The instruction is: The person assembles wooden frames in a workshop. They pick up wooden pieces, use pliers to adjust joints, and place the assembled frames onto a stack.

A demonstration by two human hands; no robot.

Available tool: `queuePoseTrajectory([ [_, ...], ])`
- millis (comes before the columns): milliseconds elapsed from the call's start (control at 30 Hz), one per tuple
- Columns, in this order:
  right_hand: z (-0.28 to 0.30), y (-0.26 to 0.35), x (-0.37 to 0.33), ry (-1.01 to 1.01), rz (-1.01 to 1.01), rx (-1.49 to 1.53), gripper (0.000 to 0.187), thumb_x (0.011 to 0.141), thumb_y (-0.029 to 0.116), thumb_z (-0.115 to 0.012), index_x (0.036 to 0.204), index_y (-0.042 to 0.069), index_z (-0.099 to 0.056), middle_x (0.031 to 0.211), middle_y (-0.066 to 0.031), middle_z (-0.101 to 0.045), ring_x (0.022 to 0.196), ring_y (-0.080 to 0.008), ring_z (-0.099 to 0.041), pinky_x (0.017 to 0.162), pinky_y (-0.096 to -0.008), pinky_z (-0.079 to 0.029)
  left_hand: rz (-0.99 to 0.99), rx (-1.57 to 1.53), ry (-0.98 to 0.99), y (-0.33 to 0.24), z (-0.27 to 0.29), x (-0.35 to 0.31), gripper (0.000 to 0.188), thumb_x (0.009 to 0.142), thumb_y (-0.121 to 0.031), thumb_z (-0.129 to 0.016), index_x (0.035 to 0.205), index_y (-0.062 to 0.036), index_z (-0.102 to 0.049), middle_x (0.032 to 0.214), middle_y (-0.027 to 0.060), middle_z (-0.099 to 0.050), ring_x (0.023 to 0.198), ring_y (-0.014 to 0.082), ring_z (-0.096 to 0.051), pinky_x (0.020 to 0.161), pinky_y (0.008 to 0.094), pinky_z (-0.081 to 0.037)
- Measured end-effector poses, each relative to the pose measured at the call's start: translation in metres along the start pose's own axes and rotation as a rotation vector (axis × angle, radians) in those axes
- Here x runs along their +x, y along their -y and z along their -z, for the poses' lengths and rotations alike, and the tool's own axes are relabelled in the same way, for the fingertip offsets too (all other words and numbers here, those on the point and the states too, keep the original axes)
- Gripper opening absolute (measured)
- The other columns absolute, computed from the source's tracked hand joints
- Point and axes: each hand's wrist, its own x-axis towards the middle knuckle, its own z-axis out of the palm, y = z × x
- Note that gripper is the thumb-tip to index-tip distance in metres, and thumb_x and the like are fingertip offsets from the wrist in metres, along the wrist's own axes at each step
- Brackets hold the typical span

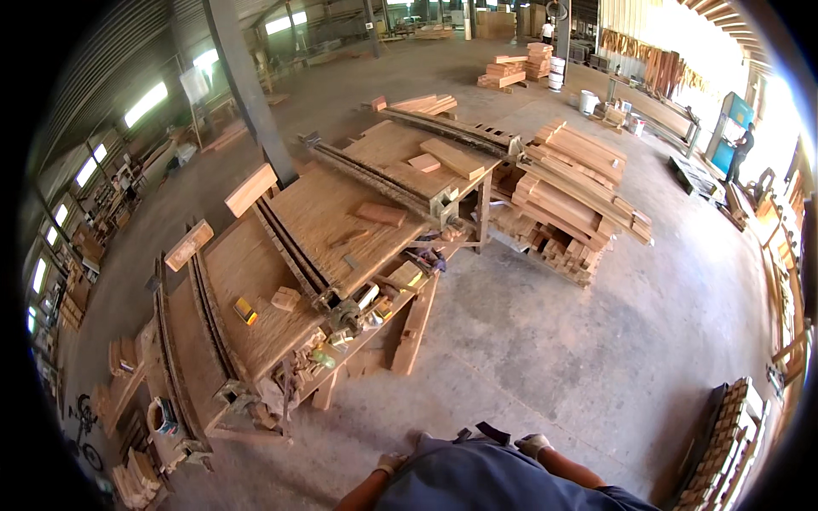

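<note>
Looking down from the head view, both hands are seen only in part at the lower edge, pressed against the person's own dark shirt (486, 477). The left hand (390, 464) and the right hand (533, 444) are gloved and small in the picture; whether either grip is open or closed cannot be told, and nothing is seen held in them. The forearms are cut off by the frame's bottom edge, and the legs and feet are hidden under the shirt.

Nearest ahead, a long desk (256, 281) is stretched from lower left to upper middle, its top made of wide boards parted by dark metal clamps (294, 251). Small things are scattered along its near edge: a yellow block (245, 311), a wood offcut (285, 298) and a clutter of tools (358, 315) too small to be made out. A plank (415, 328) is leaned against the near edge, its foot on the floor. The desk's far left end is bent by the lens and lost in shadow.

A timber stack (571, 200) is set just beside the desk's right end. A stacked pallet (724, 447) is cut off at the lower right rim.

Between the person, the desk and the pallet, a broad stretch of concrete floor (554, 341) is left open. Another person (740, 153) is seen well apart at the far right, by a blue machine.
</note>
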Motion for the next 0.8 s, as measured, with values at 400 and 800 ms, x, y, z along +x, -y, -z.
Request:
queuePoseTrajectory([
  [400, -0.006, 0.005, 0.011, -0.002, 0.043, -0.019, 0.034, 0.089, 0.032, -0.076, 0.105, 0.002, -0.079, 0.095, -0.0097, -0.079, 0.085, -0.0182, -0.075, 0.078, -0.0338, -0.059, 0.119, -0.118, 0.023, -0.009, 0.015, -0.013, 0.052, 0.094, -0.060, -0.048, 0.126, -0.0271, -0.071, 0.132, 0.0050, -0.068, 0.122, 0.0270, -0.063, 0.104, 0.0355, -0.049],
  [800, -0.003, 0.009, 0.001, 0.019, 0.032, 0.071, 0.034, 0.089, 0.029, -0.076, 0.106, 0.000, -0.078, 0.097, -0.0103, -0.078, 0.084, -0.0194, -0.074, 0.078, -0.0343, -0.058, -0.010, 0.079, -0.022, 0.008, -0.006, 0.008, 0.051, 0.096, -0.061, -0.044, 0.125, -0.0290, -0.072, 0.128, 0.0054, -0.069, 0.117, 0.0269, -0.066, 0.098, 0.0396, -0.052],
])
